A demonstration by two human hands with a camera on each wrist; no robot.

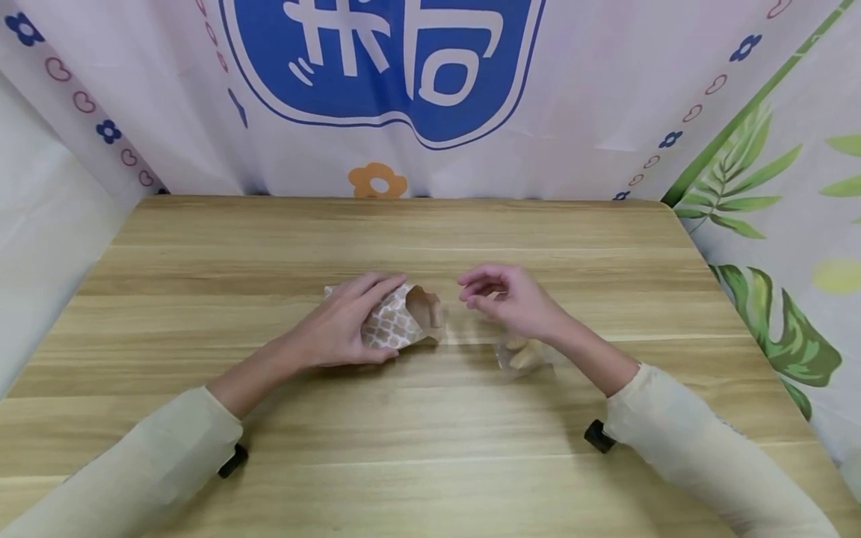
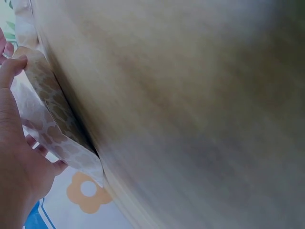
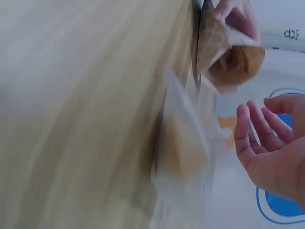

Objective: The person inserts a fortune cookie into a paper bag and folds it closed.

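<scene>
A brown paper bag (image 1: 395,323) with a white lattice print lies on its side on the wooden table, its mouth turned to the right. My left hand (image 1: 339,321) grips it from the left, thumb on the near side and fingers over the far side. To the right of the mouth hovers my right hand (image 1: 516,297), fingers loosely bent and nothing in them. Below that hand, a clear plastic packet (image 1: 523,356) with pale yellow pieces inside lies on the table. In the right wrist view the packet (image 3: 183,148) is blurred, and the bag's mouth (image 3: 238,64) gapes.
The wood-grain table (image 1: 403,478) reaches back to a white cloth (image 1: 572,161) with a blue emblem. A leaf-print cloth (image 1: 794,246) hangs along the right side. Small black devices (image 1: 599,436) are strapped under both sleeves.
</scene>
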